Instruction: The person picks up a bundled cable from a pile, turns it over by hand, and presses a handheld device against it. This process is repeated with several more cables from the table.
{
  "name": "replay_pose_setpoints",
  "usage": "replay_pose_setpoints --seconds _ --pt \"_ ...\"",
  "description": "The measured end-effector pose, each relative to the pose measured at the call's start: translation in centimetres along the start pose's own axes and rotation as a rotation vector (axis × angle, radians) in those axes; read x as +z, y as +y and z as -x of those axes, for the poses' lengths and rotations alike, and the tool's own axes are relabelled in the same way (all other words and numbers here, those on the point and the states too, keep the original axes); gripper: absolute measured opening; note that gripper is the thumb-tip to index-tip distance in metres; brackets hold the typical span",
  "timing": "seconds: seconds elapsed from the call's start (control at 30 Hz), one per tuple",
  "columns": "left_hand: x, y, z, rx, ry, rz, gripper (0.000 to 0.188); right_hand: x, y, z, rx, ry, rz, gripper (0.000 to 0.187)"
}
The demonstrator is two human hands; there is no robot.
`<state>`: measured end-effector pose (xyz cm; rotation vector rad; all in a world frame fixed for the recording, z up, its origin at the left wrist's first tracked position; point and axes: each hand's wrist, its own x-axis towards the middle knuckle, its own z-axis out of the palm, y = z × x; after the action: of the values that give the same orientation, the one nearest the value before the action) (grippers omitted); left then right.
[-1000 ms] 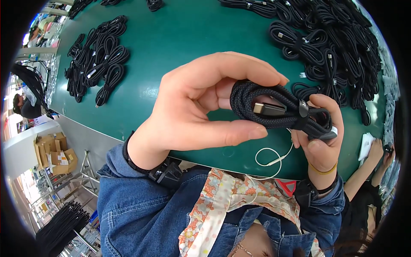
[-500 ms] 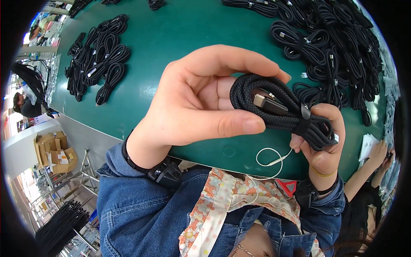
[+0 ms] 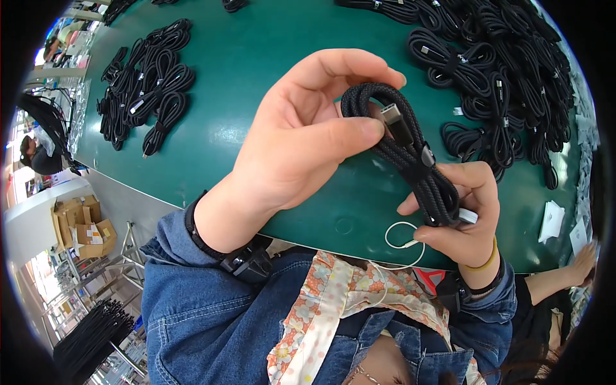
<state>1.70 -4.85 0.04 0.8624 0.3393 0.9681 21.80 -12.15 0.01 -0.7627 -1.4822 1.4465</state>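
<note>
A coiled black braided cable (image 3: 431, 197) slants between my hands above the table, bound round its middle by a black strap (image 3: 418, 168). My left hand (image 3: 292, 138) curves about the coil's upper loop, its thumb pressed on the near side and its index finger arched over the top. Inside that loop a metal-tipped connector (image 3: 399, 128) points up. The lower end of the coil is gripped by my right hand (image 3: 471, 221), between thumb and fingers. A pale connector end (image 3: 467, 216) sticks out beside the right palm.
Bundled black cables (image 3: 494, 58) pile up at the far right, and another group (image 3: 151, 90) lies at left on the green table (image 3: 256, 38). A thin white cord (image 3: 417, 260) loops below my right hand. White slips (image 3: 551, 221) and another person's arm (image 3: 558, 282) are at right.
The coil has turned steeper, its upper end raised and its connector pointing more upward. My left hand has risen; my right hand has shifted slightly left. The other person's hands moved lower, uncovering the white slips.
</note>
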Motion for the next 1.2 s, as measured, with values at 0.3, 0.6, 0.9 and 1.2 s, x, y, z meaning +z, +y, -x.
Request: replay_pose_setpoints --seconds 0.3,0.6,0.9,1.2 --pt "0.7 -0.9 -0.3 -0.092 0.203 0.184 0.033 1.2 0.1 0.3 0.162 0.063 0.081 0.058" --pt "1.2 -1.5 -0.3 -0.400 0.126 -0.016 0.028 -0.1 -1.3 -0.7 0.154 0.255 -0.322 0.058" --pt "1.8 -2.3 0.1 -0.518 0.057 -0.191 0.024 0.3 -0.2 -0.8 -0.136 0.237 0.306 0.049" --pt "1.9 -1.9 0.0 -0.488 0.072 -0.268 0.023 0.6 -0.7 -0.8 -0.085 0.180 0.542 0.036"
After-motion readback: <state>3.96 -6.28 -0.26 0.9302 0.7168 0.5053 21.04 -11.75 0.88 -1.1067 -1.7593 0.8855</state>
